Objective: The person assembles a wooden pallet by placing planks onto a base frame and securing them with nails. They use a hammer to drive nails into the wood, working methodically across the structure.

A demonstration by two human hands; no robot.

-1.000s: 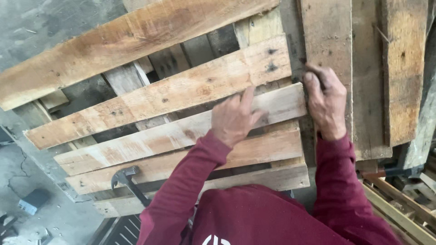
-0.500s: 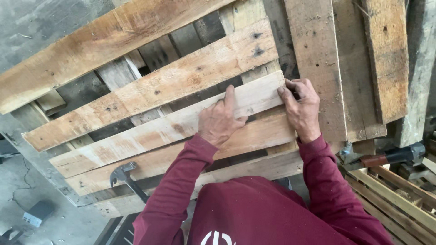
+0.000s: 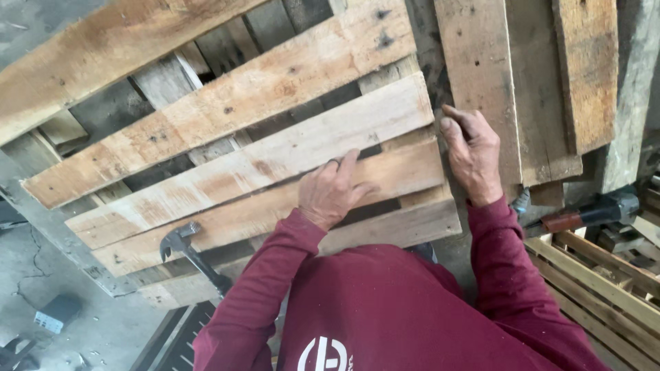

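Pallet boards fill the view, and both bare hands rest on them. On the wooden pallet [image 3: 227, 130], the left hand [image 3: 333, 189] lies palm down with fingers loosely spread, pressing the seam between the pale slat [image 3: 261, 161] and the slat just below it; it grips nothing. The right hand [image 3: 474, 154] lies flat at the right ends of those slats, fingertips against the edge of an upright plank [image 3: 478, 75], open and holding nothing. Both arms wear dark red sleeves. A claw hammer [image 3: 189, 251] rests on the pallet's lower slats, well left of the left hand, untouched. To the right, beyond the right wrist, a power tool with a red and black body [image 3: 584, 213] lies above another slatted pallet [image 3: 605, 288].
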